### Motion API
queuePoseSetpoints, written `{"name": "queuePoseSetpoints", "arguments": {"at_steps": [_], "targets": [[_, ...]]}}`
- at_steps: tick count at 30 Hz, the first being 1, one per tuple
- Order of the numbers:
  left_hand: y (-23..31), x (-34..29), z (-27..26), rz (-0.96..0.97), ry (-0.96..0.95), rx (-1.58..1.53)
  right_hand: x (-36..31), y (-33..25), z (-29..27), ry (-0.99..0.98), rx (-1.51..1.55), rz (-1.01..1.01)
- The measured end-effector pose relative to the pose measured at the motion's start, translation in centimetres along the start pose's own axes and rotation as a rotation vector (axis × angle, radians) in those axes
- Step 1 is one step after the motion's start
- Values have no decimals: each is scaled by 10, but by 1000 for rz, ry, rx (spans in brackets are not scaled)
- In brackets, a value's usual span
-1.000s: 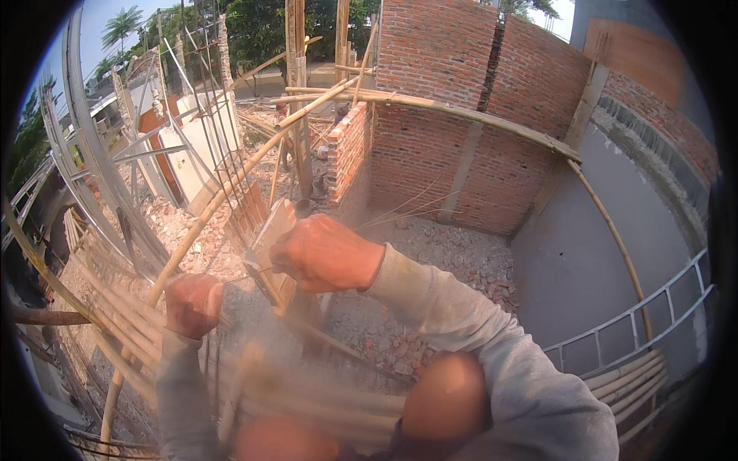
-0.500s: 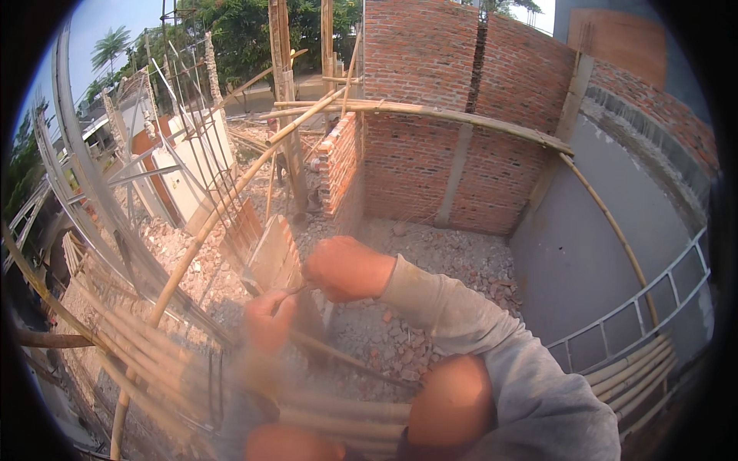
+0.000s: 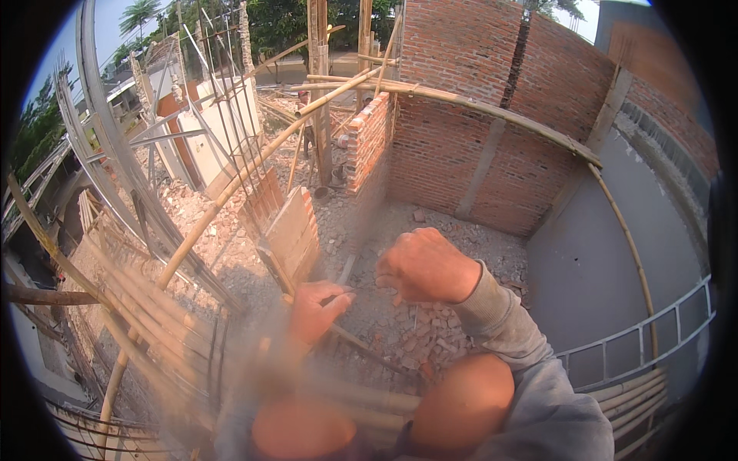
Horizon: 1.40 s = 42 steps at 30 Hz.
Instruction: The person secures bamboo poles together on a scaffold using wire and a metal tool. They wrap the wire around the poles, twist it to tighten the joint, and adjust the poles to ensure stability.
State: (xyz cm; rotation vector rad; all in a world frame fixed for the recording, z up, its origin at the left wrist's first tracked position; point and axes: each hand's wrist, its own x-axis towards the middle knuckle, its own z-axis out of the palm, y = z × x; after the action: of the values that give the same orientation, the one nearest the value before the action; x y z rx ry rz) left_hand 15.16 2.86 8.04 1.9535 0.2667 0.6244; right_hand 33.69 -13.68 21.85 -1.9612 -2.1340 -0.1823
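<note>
My left hand is pinched, thumb against the fingers, above the bamboo poles. A thin dark strand seems to show at its fingertips, too fine to name. My right hand is up and to the right, apart from the left one, its fingers curled and pointing down toward the left hand. Whatever lies inside those curled fingers is hidden. Both hands are over a drop to broken masonry. Below them my bent knees show, and a haze smears the lower left.
Bamboo poles run along the lower left, and a long bamboo pole crosses the brick wall. Vertical steel bars rise at the left. A metal ladder leans at the right beside a grey wall. Another person stands far below.
My hands were almost touching, with a thin strand between them. Now they are farther apart, the right one having moved right. The view has shifted too.
</note>
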Motion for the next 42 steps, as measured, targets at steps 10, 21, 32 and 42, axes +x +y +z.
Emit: {"name": "queuePoseSetpoints", "arguments": {"at_steps": [10,21,32,42], "targets": [[22,-1,15,6,5,-271,2,-6,-5,109,215,-11],[20,-9,44,64,-33,-469,18,-41,33,96,643,-131],[35,-9,37,148,-62,-372,15,-26,25,359,632,-169],[24,-12,25,1,135,-458,-4,-14,11,285,630,27]]}}
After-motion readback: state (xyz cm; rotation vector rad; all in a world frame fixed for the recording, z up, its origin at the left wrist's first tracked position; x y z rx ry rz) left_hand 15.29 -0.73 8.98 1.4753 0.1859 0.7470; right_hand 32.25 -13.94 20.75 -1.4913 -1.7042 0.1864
